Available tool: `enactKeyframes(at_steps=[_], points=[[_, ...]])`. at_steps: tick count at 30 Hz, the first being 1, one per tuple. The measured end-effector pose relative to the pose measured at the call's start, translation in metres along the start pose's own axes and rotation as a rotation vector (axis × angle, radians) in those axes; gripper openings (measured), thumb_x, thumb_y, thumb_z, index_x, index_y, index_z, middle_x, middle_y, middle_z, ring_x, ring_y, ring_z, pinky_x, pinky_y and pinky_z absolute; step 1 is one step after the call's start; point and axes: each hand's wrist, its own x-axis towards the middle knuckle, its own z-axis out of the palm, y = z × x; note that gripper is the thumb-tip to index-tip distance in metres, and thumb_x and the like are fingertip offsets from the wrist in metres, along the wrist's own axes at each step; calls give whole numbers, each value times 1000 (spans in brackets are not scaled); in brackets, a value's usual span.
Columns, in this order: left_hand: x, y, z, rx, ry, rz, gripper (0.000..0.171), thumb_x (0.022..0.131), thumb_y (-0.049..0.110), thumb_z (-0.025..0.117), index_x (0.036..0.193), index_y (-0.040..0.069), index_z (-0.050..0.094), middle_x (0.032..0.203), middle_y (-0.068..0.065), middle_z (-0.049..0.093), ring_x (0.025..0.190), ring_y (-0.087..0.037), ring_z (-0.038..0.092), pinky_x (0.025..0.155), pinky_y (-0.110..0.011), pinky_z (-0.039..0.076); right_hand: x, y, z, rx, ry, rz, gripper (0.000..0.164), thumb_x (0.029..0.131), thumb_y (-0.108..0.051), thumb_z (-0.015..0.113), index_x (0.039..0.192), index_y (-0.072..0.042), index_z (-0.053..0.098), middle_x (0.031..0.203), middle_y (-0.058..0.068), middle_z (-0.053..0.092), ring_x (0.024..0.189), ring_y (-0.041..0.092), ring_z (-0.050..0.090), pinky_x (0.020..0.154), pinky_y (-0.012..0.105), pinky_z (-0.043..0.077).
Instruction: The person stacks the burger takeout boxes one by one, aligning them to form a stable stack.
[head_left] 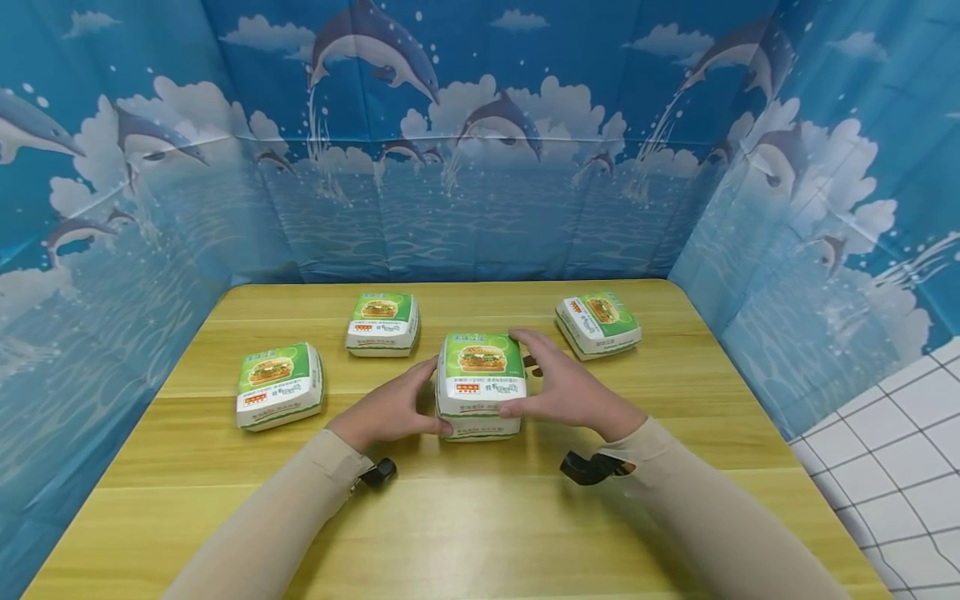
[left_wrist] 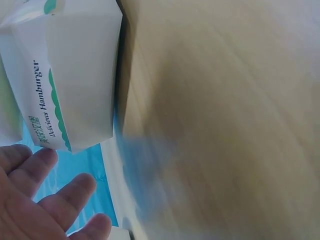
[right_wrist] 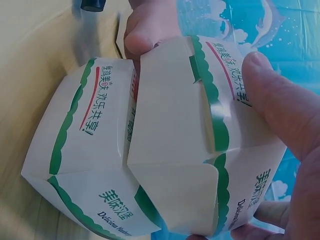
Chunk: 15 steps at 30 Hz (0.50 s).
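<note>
Two white-and-green hamburger boxes stand stacked in the middle of the table. My right hand grips the upper box, its thumb on the front face and its fingers round the far right side. From the other side my left hand spans the stack, thumb at the front left corner near the seam, fingers along the left side. The lower box rests on the table, with the upper one partly off line above it in the right wrist view. In the left wrist view the left fingertips are at the box's corner, with other fingers spread.
Three more hamburger boxes sit apart: one at the left, one at the back left and one at the back right. A blue dolphin-print curtain surrounds the wooden table at the back and sides.
</note>
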Motion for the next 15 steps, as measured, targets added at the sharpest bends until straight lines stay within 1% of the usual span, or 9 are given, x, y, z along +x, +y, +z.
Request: enactKeyframes(at_steps=[10,15], points=[[-2,-2,-1,-24,8,8,123,74,57,92,168,44,15,174,6,26,161,-22,27,128,-54,30,-1,-1,1,16,4,-21,118,79,-58,89,169,-19,23,172,8,28,139,34,53,110,59,50],[-3,-2,-2,-42,14,6,124,74,57,93,167,47,12,174,9,24,161,-22,25,128,-56,29,-2,0,0,16,-12,-24,116,82,-56,87,169,-18,21,171,9,29,140,34,53,112,58,49]])
